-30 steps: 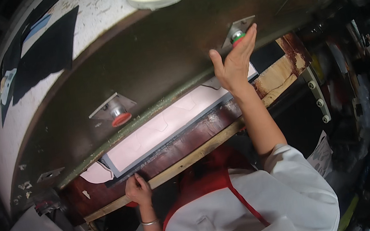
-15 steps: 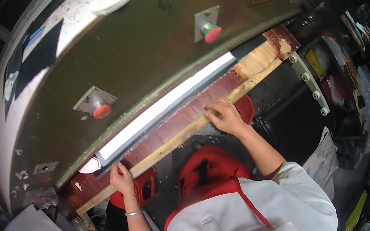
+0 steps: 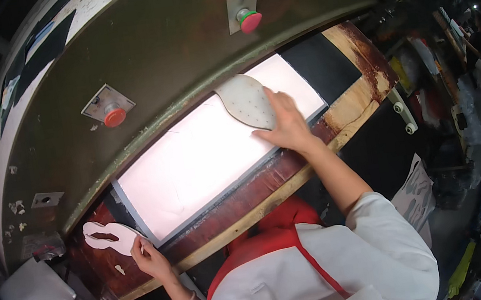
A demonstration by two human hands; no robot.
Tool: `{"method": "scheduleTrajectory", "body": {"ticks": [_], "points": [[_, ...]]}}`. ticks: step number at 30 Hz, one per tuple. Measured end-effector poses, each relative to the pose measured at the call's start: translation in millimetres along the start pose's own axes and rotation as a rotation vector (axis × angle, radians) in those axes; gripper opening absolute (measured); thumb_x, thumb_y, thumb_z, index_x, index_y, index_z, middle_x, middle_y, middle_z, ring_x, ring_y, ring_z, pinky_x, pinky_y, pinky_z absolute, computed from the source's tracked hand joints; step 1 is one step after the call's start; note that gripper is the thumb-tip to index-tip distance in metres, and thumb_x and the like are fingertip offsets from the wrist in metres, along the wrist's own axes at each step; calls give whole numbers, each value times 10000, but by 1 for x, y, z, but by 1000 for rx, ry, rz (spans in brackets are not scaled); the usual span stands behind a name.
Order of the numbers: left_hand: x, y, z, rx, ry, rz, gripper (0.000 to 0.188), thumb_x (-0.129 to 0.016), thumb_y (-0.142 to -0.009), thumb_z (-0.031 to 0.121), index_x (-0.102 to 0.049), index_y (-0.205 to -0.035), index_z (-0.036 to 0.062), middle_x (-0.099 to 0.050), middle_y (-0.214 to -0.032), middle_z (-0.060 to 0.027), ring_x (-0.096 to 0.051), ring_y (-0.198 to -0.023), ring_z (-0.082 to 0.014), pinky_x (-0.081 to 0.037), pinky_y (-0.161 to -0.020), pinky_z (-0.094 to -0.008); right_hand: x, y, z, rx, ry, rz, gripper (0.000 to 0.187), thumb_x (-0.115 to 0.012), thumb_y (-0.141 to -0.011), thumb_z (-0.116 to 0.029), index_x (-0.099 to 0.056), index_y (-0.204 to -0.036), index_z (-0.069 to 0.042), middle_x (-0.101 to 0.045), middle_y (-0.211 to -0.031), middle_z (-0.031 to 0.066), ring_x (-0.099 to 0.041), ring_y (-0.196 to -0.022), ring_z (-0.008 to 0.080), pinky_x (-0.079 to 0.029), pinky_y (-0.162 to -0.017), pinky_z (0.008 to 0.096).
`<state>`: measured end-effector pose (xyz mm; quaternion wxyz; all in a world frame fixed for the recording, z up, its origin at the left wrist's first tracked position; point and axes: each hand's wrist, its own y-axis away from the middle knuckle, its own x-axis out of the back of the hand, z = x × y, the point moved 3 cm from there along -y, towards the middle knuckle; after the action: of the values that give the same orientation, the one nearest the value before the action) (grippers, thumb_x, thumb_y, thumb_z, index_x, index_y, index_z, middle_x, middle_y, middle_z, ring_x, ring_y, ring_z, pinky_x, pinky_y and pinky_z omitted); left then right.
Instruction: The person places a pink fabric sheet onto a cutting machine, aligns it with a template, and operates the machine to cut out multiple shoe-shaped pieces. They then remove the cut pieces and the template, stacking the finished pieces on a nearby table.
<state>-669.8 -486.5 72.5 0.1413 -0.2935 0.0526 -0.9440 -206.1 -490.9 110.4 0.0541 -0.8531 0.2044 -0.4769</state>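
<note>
My right hand [image 3: 289, 124] grips the right edge of a rounded, off-white die plate [image 3: 248, 103] dotted with small marks and edged with a thin dark rim. The plate rests on a pale pink sheet [image 3: 188, 169] that glares brightly. My left hand [image 3: 150, 258] pinches the edge of a pink cut-out piece [image 3: 124, 241], narrow-waisted with a long opening near its far end. That piece hangs over the left end of the dark red board [image 3: 203, 235], beside the sheet's corner. Where the plate meets the machine, its far edge is partly hidden.
A green machine head [image 3: 172, 49] spans the far side, carrying a red button [image 3: 114, 114] and a pink-and-green button [image 3: 249, 20]. A wooden strip [image 3: 231, 218] edges the board in front. White plastic sheets [image 3: 31, 293] lie at left; a white roller rail [image 3: 404, 111] stands at right.
Both hands have left the wooden front strip. My right hand has gone forward onto the die plate, my left onto the pink piece. Much more of the pink sheet shows beyond the strip.
</note>
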Motion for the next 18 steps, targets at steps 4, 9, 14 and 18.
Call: {"method": "scheduleTrajectory", "body": {"ticks": [4,9,14,18], "points": [[-3,7,-16,449,-86,-292,305,-574,-916,145,-585,-1135,-67,-582,-920,-75,-507,-722,-127,-429,-641,-240,-12,25,2,-139,117,38,943,-848,-551,-254,-399,-1346,-20,-460,-1217,299,-412,-1180,457,-392,-988,479],[-13,28,-4,151,-230,-282,274,-492,-970,216,-526,-1072,-37,-600,-777,-155,-534,-640,-262,-428,-586,-349,17,63,0,-92,60,96,831,-867,-520,-196,-506,-1253,-39,-497,-1215,243,-480,-1143,400,-427,-955,439],[7,52,16,78,-504,-313,247,-374,-1009,219,-472,-1089,6,-595,-832,-301,-563,-793,-488,-424,-639,-477,65,72,11,-529,-550,16,761,-881,-541,-194,-514,-1196,-70,-640,-1012,126,-602,-985,207,-488,-865,317],[28,62,19,185,-589,-406,245,-373,-1008,220,-456,-1100,8,-604,-821,-299,-577,-769,-482,-425,-627,-490,88,82,21,-502,-250,107,735,-873,-538,-179,-511,-1166,-58,-608,-1063,136,-590,-1016,257,-481,-876,351]]}}
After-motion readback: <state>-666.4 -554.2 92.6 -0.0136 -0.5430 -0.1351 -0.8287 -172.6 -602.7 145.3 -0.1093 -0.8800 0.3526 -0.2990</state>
